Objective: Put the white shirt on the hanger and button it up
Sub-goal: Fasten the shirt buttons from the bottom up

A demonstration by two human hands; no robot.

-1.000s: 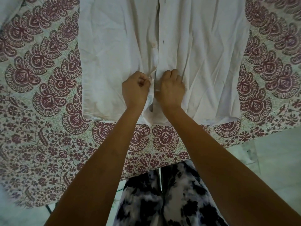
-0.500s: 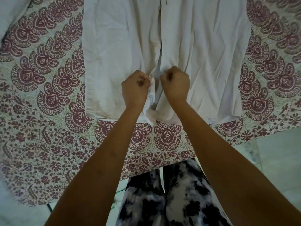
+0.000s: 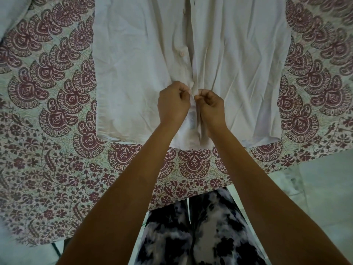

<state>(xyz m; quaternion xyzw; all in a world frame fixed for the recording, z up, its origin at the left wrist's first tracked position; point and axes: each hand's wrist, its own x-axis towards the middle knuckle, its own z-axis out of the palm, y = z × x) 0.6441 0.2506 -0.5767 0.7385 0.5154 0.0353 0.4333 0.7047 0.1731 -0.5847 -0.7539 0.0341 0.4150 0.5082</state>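
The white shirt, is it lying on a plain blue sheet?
No, the white shirt lies on a cream bedsheet printed with maroon floral and paisley shapes.

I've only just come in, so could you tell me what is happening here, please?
A person is buttoning a white shirt that lies flat on a patterned cloth. The left hand and the right hand each pinch one side of the front opening near the hem, working on a low button. A button further up looks done. The hem below the hands is open. No hanger shows in this view.
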